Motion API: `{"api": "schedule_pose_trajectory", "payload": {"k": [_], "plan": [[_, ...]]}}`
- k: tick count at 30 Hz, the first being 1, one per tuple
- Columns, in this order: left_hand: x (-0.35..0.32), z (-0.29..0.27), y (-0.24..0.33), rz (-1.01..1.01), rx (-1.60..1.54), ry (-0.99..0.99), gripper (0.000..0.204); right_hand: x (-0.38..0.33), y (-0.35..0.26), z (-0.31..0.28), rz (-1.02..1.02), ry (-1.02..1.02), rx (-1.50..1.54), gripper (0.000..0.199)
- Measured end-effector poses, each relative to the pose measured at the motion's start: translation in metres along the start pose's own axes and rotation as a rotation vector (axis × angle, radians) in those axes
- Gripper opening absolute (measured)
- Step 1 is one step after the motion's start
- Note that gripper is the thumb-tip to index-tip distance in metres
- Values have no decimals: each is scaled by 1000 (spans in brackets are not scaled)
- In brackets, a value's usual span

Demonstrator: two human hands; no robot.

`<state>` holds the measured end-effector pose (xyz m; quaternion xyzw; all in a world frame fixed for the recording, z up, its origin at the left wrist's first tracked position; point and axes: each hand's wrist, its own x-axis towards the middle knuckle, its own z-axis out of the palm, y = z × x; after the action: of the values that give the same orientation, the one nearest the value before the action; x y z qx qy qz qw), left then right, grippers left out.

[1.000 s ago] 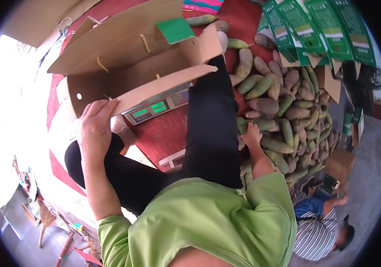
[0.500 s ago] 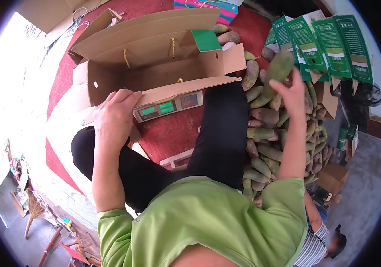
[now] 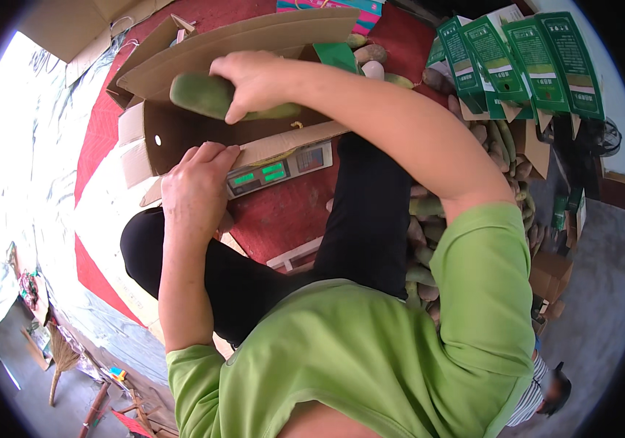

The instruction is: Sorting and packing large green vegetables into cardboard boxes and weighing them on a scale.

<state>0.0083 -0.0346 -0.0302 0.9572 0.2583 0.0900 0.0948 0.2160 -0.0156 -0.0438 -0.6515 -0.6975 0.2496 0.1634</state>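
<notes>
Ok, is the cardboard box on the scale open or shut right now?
Open. The cardboard box has its flaps spread, the right hand holds a green fruit over the opening, and the left hand steadies its front flap.

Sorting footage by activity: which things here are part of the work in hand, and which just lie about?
In use:
right hand holding green mango
left hand on cardboard box
weighing scale

Lying about:
green cartons
mango pile
broom

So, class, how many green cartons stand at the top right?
4, side by side in a row: first, second, third, fourth. More may be hidden behind them.
</notes>
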Motion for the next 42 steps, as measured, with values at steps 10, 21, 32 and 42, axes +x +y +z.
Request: {"api": "schedule_pose_trajectory", "payload": {"k": [10, 21, 32, 42], "plan": [[0, -1, 2, -13, -12, -18, 30, 28, -17, 35, -35, -215, -41, 57], [2, 1, 2, -35, -77, 9, 25, -197, 67, -60, 236, 590, 510, 36], [6, 5, 0, 54, -73, -9, 21, -433, 184, 231, 1082, 220, 132, 37], [5, 9, -18, 14, -6, 30, 18, -477, 105, 326, 1573, 321, 956, 82]]}}
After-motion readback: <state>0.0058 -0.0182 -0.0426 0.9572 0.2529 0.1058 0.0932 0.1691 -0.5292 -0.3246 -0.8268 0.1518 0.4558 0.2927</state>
